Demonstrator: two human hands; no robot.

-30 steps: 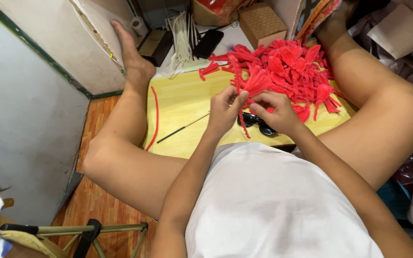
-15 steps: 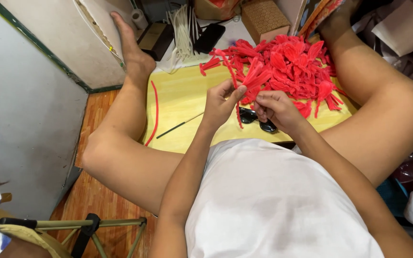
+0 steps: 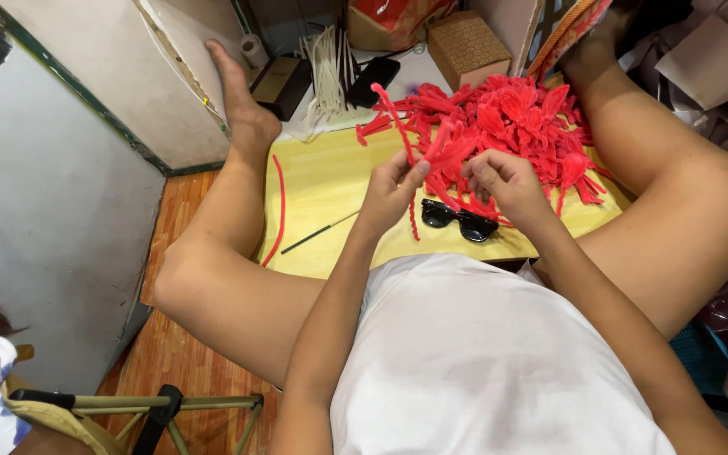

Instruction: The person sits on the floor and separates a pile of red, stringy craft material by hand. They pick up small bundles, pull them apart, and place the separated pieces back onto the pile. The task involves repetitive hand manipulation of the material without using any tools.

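- Left hand (image 3: 391, 187) pinched a red fuzzy stem (image 3: 399, 139), which had swung up to stand upright, frame centre.
- Right hand (image 3: 499, 179) had come off the red pile (image 3: 507, 118); fingertips pressed on a red piece just beside the stem.
- Sunglasses (image 3: 458, 221) lay below, on the yellow board (image 3: 322, 181).
- Looked like twisting had begun.
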